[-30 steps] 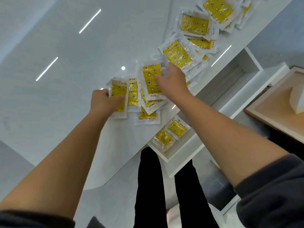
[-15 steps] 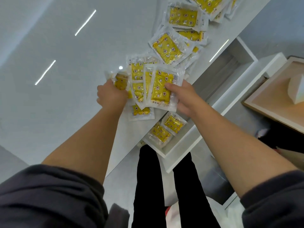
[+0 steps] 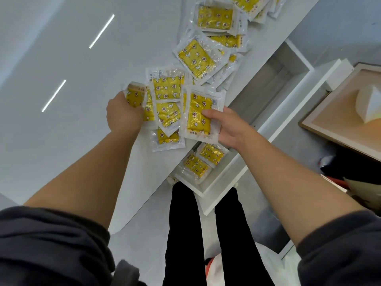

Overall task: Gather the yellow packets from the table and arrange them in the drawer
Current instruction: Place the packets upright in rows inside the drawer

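Yellow packets [image 3: 168, 112] are bunching into a fan near the table [image 3: 61, 141] edge, no longer spread flat as a second ago. Right hand [image 3: 228, 129] is pinching one lifted packet [image 3: 199, 114], thumb on top; left hand [image 3: 123, 114] is closing around a curled packet [image 3: 135, 97] at the fan's other side. Two packets [image 3: 203, 159] are already lying in the open drawer [image 3: 237, 178] below. More packets [image 3: 214, 38] are waiting further along, so gathering looks early.
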Motion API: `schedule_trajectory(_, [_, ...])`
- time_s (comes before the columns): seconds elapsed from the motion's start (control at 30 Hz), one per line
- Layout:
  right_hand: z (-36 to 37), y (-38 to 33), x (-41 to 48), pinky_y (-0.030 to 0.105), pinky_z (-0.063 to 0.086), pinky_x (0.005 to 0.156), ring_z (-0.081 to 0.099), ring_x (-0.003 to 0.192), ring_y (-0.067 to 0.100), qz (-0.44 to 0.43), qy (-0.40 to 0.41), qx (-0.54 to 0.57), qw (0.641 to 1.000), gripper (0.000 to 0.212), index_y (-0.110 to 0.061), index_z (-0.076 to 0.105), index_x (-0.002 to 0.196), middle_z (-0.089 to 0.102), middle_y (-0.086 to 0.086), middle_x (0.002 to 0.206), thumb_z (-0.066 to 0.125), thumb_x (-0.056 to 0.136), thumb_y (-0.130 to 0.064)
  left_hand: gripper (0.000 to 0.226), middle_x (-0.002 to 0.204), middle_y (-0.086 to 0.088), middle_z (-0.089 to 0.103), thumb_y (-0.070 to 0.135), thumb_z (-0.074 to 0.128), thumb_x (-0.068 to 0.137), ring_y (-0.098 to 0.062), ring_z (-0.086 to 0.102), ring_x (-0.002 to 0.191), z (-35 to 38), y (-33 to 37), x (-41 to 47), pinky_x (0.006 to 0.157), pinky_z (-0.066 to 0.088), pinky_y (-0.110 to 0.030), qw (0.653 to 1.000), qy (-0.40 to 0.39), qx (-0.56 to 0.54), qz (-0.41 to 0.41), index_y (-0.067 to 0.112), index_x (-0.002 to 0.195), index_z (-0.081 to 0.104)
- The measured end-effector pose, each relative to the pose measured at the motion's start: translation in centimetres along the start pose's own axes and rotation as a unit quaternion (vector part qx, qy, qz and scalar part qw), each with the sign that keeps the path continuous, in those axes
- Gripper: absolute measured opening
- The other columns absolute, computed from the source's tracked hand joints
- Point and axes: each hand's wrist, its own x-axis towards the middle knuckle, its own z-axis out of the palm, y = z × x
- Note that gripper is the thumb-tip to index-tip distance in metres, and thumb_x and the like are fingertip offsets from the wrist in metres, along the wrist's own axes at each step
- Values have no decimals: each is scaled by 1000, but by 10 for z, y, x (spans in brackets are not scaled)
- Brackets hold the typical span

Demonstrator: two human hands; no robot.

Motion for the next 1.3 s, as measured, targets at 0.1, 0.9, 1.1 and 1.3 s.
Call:
schedule_trajectory(0.1, [-1, -1, -2, 53, 55, 84, 68, 95, 28, -1, 5, 10, 1000, 30, -11, 59, 116, 67, 15, 114, 56, 90, 4, 27, 105, -8, 64, 13, 58, 80, -27, 60, 100, -7, 2, 3, 74, 41, -28, 1000, 22, -6, -17, 10, 106, 59])
schedule_trajectory(0.9, [-34, 5, -30, 53, 47, 99, 52, 125, 36, -15, -31, 10, 999, 57, -2, 45, 139, 52, 22, 137, 57, 84, -7, 39, 117, -8, 69, 2, 63, 81, -27, 67, 105, -4, 29, -85, 85, 57, -40, 790, -429, -428, -91, 13, 119, 62])
schedule_trajectory(1.1, [-41, 10, -38, 50, 52, 93, 61, 112, 31, -17, -22, -5, 1000, 44, -2, 48, 135, 60, 19, 127, 53, 91, -4, 54, 112, -3, 70, 2, 70, 81, -20, 69, 100, 7, 29, -90, 89, 54, -42, 864, -393, -314, -13, 17, 130, 53])
schedule_trajectory(1.3, [-49, 17, -40, 55, 47, 97, 56, 121, 36, 5, -34, 6, 999, 42, -4, 51, 132, 57, 20, 132, 54, 90, -5, 49, 116, 3, 68, 10, 64, 89, -16, 67, 105, 22, 34, -106, 90, 54, -38, 864, -382, -328, 1, 23, 134, 48])
